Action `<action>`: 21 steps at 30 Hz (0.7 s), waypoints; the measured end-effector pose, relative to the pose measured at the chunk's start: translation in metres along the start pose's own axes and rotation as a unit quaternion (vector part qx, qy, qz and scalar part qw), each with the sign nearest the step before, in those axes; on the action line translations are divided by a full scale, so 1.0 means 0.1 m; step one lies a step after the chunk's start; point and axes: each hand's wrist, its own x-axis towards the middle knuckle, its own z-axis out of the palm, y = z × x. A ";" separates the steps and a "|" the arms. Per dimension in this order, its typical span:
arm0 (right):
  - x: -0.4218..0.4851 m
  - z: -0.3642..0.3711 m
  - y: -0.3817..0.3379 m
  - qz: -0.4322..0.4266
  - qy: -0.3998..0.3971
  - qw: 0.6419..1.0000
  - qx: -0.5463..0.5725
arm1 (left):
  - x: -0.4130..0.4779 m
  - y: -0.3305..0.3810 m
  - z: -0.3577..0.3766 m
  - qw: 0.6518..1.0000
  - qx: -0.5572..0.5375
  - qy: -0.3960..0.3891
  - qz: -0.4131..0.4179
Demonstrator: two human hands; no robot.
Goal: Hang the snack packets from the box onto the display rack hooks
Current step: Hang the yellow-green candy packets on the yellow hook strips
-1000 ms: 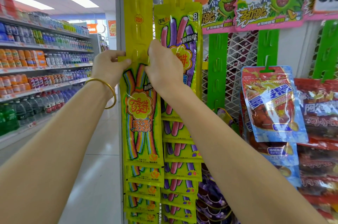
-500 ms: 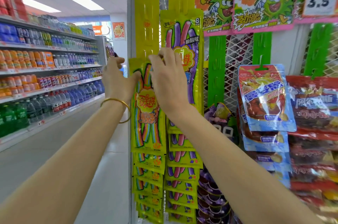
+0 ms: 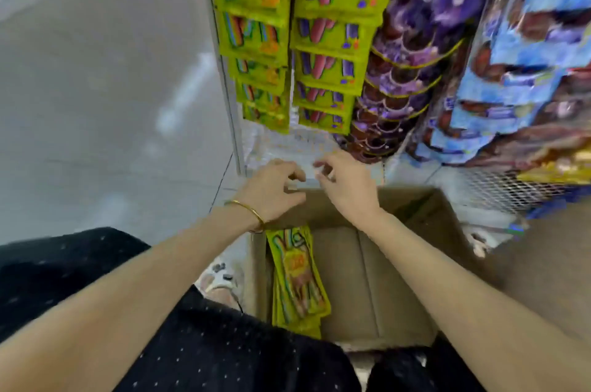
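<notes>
A brown cardboard box (image 3: 377,267) stands open on the floor below me. A small stack of yellow rainbow-candy packets (image 3: 297,276) leans against its left inner wall. My left hand (image 3: 271,190), with a gold bangle at the wrist, hovers over the box's far left rim with loosely curled fingers and holds nothing. My right hand (image 3: 348,183) hovers beside it, fingers loosely curled, also holding nothing. Above, two columns of yellow packets hang on the display rack (image 3: 256,40): the rainbow column on the left and the purple-and-pink column (image 3: 332,40) on the right. The frame is blurred.
Purple snack bags (image 3: 412,49) and blue bags (image 3: 511,72) hang on the rack to the right. A white wire mesh panel (image 3: 499,187) runs along the rack's base. Grey aisle floor (image 3: 102,97) lies to the left. My dark speckled clothing (image 3: 208,343) fills the bottom.
Both hands let go of the rainbow packet hung at the top of the strip and dropped down to just above the box. My view swung from the rack's top to the floor.
</notes>
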 end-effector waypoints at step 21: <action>-0.72 2.07 0.79 0.426 -0.308 0.828 0.197 | -0.04 -0.77 0.45 0.990 -0.026 -0.107 -0.086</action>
